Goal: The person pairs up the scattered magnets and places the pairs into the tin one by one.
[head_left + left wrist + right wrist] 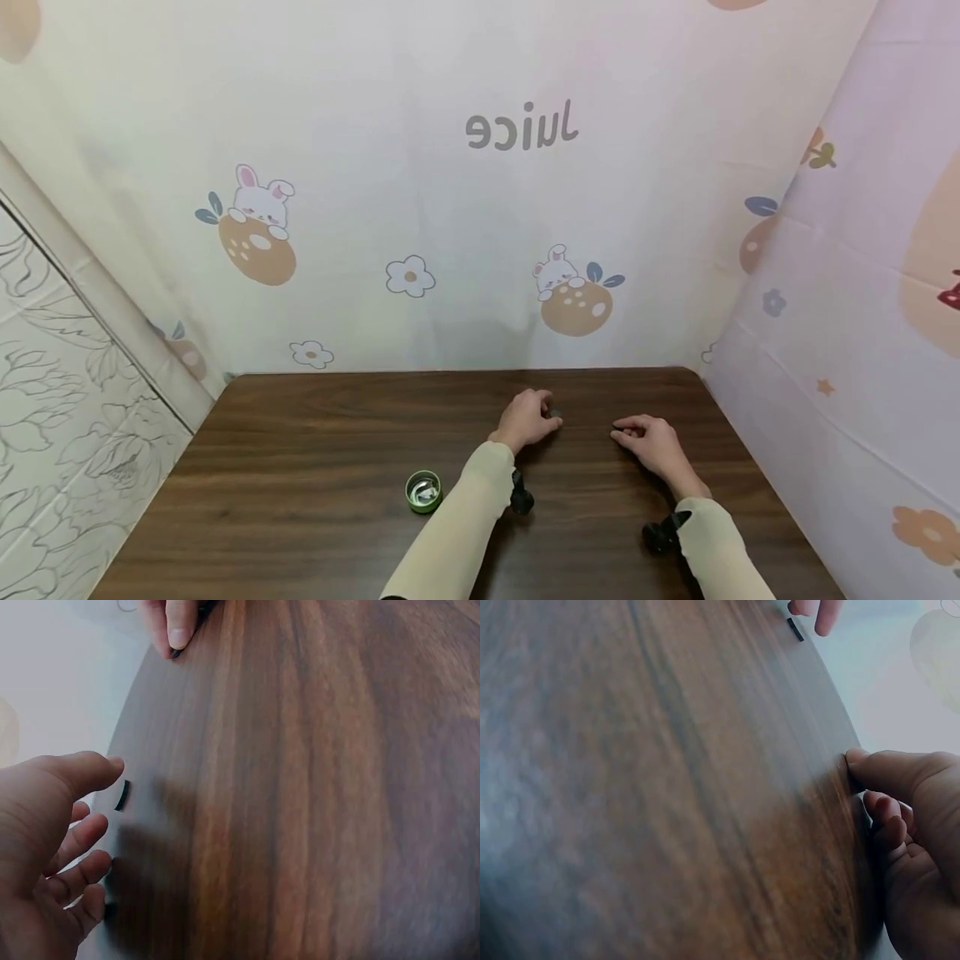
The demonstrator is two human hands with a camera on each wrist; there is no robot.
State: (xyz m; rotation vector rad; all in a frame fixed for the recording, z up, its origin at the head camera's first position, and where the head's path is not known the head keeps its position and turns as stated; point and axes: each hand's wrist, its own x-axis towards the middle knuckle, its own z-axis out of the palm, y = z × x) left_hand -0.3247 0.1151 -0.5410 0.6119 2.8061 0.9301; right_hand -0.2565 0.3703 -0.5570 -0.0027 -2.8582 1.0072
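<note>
My left hand (527, 418) is over the far part of the table, its thumb and fingers spread apart around a small flat dark piece (554, 413). In the left wrist view that piece shows as a thin black strip (123, 795) just past the thumb tip. To the right, my right hand (654, 444) pinches another small dark piece (618, 427) between thumb and fingers, low over the wood. Only a thin dark edge (177, 653) of it shows under those fingertips in the left wrist view. The rest is hidden by the fingers.
A small round green tin (423, 492) with a shiny silvery inside stands left of my left forearm. The brown wooden table (315, 433) ends at a printed curtain (420, 167) behind, with another curtain (840, 333) along the right side.
</note>
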